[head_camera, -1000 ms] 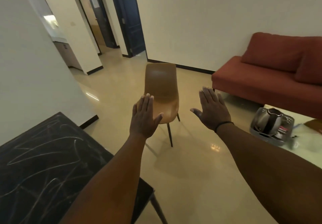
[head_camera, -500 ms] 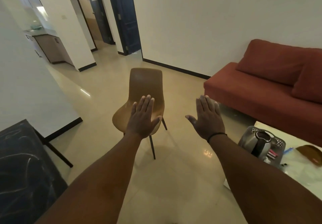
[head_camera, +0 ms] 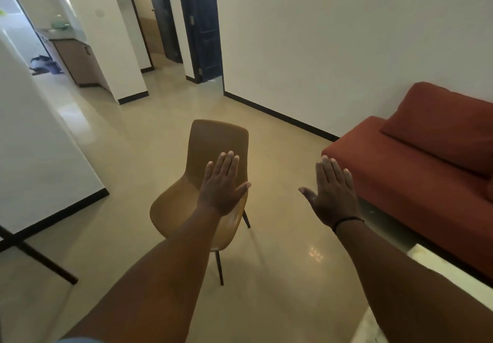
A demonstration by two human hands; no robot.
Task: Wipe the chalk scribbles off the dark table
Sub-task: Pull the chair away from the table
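Note:
Both my arms reach forward, palms facing away, fingers straight and held together. My left hand (head_camera: 222, 185) hovers in front of a tan chair (head_camera: 213, 142) and holds nothing. My right hand (head_camera: 332, 192) is raised over the bare floor, also holding nothing, with a dark band on its wrist. Of the dark table only a black leg (head_camera: 40, 258) shows at the lower left; its chalk-marked top is out of view. No cloth is visible.
A red sofa (head_camera: 426, 161) stands at the right. The corner of a white table (head_camera: 437, 265) shows at the lower right. A white wall (head_camera: 40, 155) is at the left. Beyond the chair, glossy floor leads to a hallway with a dark blue door (head_camera: 205, 22).
The view has swung right and up: the scribbled tabletop slid out of frame at the left, leaving only a leg. The kettle on the white table has left view. Both hands stay raised and flat.

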